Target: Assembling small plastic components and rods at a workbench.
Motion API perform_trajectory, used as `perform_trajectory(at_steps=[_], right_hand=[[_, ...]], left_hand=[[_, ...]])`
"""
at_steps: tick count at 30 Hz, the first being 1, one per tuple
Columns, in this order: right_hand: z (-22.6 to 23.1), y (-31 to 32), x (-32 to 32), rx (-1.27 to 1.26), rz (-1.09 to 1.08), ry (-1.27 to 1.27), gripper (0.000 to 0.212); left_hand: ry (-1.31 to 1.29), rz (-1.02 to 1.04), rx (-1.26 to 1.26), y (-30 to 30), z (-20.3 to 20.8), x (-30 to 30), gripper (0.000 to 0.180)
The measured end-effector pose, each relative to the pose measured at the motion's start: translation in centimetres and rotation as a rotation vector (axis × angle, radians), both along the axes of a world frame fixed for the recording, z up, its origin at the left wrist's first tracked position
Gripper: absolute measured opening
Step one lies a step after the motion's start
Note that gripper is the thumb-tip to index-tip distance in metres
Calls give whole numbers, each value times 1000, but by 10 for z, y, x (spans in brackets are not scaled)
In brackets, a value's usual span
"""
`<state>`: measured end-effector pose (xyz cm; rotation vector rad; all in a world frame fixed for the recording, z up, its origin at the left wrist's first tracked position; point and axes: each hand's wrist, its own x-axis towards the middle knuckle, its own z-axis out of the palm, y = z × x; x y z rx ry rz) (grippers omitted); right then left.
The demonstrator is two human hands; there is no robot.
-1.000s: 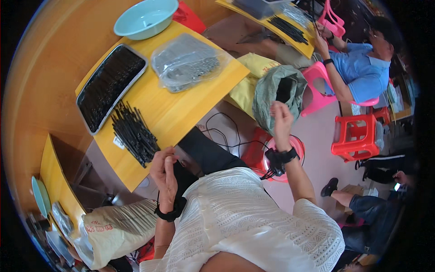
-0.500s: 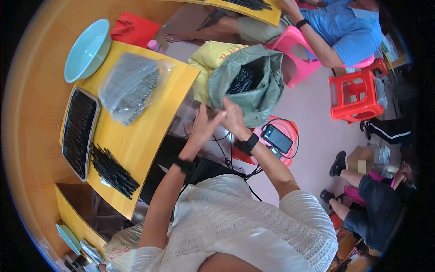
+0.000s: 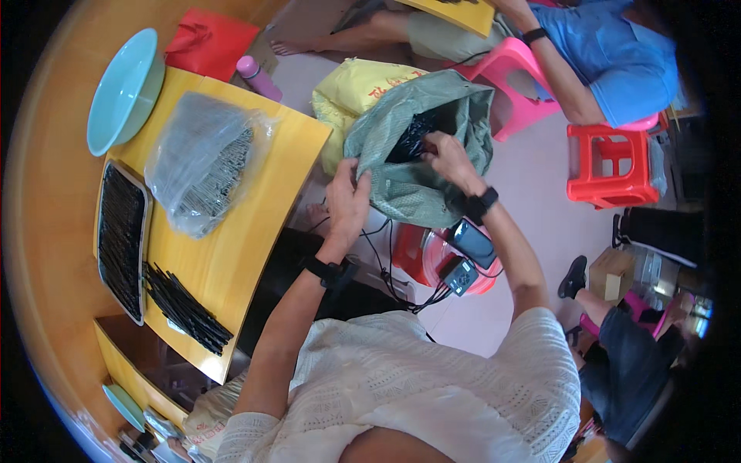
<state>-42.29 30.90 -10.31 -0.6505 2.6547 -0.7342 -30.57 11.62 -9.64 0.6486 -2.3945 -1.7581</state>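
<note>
A grey-green woven sack point(image 3: 417, 193) stands open on the floor ahead of me, with thin black rods point(image 3: 413, 139) inside. My left hand point(image 3: 349, 202) grips the sack's near left edge, thumb and fingers closed on the fabric. Over the sack's mouth reaches my right hand point(image 3: 451, 160), its fingers curled together beside the rods; what lies between them is hidden. On the yellow table to my left, a tray point(image 3: 143, 255) is filled with similar black rods. A loose bundle of black rods point(image 3: 187, 309) lies next to it. Behind these sits a clear plastic bag point(image 3: 204, 166) of thin grey pieces.
The yellow table point(image 3: 255, 224) has a turquoise basin point(image 3: 127, 92) at its far left. A yellow sack point(image 3: 332, 96) leans behind the green one. A red stool point(image 3: 409, 247) bears a phone point(image 3: 472, 241) and cables. Another red stool point(image 3: 610, 170) and a seated person in blue are at right.
My hands, close together in front of the sack before, have moved apart. The left now holds the sack's edge; the right has gone forward and right into its mouth.
</note>
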Motion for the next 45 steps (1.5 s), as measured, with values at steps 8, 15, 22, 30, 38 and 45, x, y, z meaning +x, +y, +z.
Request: perform_trajectory(at_steps=[8,15,22,30,38,45], right_hand=[[-186,-15,-78,607,629,553,32],[-222,-24,-62,572,704,456,32],[-235,-3,-51,559,682,374,32],[-239,-6,-50,518,690,331,32],[-230,-13,-49,490,702,297,32],[-210,-29,-57,468,721,296,31]], left_hand=[[188,70,193,11,25,-16,20],[54,39,190,-4,35,-2,18],[31,42,189,3,31,-1,19],[117,90,210,5,29,-3,21],[91,75,215,5,29,1,21],[45,56,218,0,36,2,20]])
